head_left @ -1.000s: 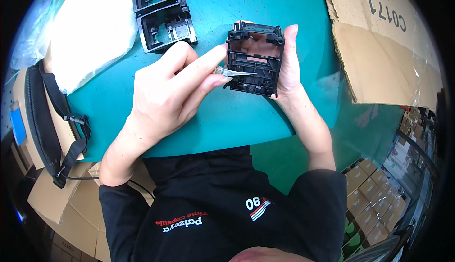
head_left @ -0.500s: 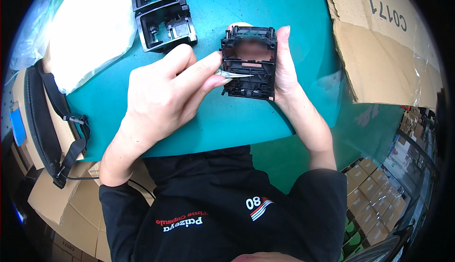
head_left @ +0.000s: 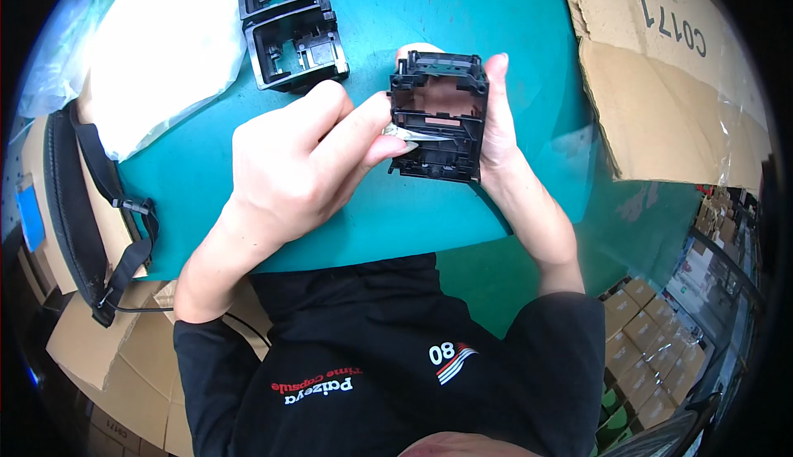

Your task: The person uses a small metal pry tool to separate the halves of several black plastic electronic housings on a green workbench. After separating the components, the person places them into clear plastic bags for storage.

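My right hand (head_left: 500, 130) is closed around a black plastic housing (head_left: 442, 118), holding it up over the table with the thumb along its right side. Skin shows through the housing's upper opening. From the left, my left hand (head_left: 301, 159) pinches a pair of silver, pointed tweezers (head_left: 423, 136) between thumb and forefinger. The tips reach across the lower half of the housing, over its ribbed inner part. Whether they touch a small piece there, I cannot tell.
More black housings (head_left: 299, 48) stand in a row at the far left of the green table mat (head_left: 388, 234), beside a white plastic bag (head_left: 161, 60). An opened cardboard box (head_left: 644, 102) takes up the right. A black strap (head_left: 78, 201) lies at the left edge.
The housing and both hands have shifted slightly right and nearer to me. The row of black housings at the far left has shifted a little to the right.
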Demonstrator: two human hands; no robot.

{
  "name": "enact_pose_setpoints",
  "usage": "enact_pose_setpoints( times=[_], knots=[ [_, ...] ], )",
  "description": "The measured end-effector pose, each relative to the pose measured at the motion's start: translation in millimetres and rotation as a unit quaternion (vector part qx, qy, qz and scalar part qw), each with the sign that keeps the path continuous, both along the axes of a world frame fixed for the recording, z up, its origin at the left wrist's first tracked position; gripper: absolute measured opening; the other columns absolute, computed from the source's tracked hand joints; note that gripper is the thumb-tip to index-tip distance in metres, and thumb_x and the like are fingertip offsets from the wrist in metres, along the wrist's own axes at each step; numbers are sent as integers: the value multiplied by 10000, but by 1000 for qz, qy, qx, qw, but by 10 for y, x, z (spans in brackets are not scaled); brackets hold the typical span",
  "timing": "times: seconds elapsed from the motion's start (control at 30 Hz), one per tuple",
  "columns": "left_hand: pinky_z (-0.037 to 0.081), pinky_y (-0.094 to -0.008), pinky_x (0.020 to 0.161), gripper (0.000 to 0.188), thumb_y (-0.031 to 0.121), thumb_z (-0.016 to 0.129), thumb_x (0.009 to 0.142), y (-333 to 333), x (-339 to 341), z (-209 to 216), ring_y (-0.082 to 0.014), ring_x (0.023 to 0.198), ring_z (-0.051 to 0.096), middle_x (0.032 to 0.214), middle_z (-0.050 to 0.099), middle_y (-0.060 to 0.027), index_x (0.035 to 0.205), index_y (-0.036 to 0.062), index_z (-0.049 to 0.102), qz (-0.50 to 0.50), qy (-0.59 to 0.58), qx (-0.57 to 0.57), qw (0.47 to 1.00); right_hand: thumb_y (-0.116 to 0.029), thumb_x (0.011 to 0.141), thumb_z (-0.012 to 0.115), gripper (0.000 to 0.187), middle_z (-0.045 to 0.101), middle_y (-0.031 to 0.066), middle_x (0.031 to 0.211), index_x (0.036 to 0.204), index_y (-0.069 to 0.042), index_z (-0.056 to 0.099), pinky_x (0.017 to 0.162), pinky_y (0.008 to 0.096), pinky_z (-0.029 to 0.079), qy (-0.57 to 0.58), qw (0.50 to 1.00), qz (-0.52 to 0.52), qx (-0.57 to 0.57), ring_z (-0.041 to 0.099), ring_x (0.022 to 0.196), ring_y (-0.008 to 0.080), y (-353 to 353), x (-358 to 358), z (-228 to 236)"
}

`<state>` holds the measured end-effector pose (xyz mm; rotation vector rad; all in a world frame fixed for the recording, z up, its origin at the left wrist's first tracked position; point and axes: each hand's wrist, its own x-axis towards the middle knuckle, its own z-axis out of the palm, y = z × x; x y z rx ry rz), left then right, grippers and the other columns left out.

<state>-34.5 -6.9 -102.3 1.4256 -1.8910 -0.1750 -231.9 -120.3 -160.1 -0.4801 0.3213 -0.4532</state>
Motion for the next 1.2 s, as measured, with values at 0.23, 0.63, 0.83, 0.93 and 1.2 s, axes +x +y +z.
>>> enact_pose_setpoints(
  times=[0.23, 0.63, 0.83, 0.93, 1.2],
  knots=[
    [459, -307, 542, 298, 136, 763, 913, -9, 38, -73, -201, 609, 574, 758, 581, -84, 1168, -12, 728, 35, 3, -33, 999, -698, 1003, 448, 761, 661, 158, 1221, 1360, -35, 552, 947, 384, 598, 34, 990, -60, -120, 693, 1082, 238, -112, 10, 86],
    [514, -365, 572, 189, 270, 743, 918, -50, 185, 12, -247, 681, 645, 794, 561, -60, 969, 103, 670, -65, -84, 80, 991, -336, 781, 871, 657, 635, 127, 1186, 1345, -95, 635, 1045, 426, 485, 345, 568, -149, -732, 591, 1185, 319, -362, 366, 421],
    [520, -368, 554, 238, 340, 695, 953, -3, 142, -198, -238, 687, 658, 804, 540, -51, 896, 121, 621, -94, -122, 61, 986, 63, 817, 643, 289, 714, 167, 1017, 1103, 40, 679, 891, 421, 543, 85, 669, -171, -718, 682, 988, 313, 482, 207, 1953],
    [517, -370, 543, 241, 342, 705, 950, -1, 104, -208, -236, 676, 663, 796, 538, -58, 883, 125, 624, -114, -90, 70, 987, 66, 819, 640, 283, 713, 165, 1010, 1098, 39, 678, 881, 418, 543, -72, 719, -103, -683, 680, 975, 311, 932, 179, 2479],
    [520, -368, 541, 216, 319, 717, 951, -136, 50, -190, -242, 653, 655, 778, 564, -47, 898, 113, 680, -121, -76, 56, 988, 75, 827, 630, 266, 711, 158, 990, 1085, 36, 675, 854, 412, 542, -117, 747, -79, -649, 677, 939, 304, 1404, 237, 2887]
  ],
)
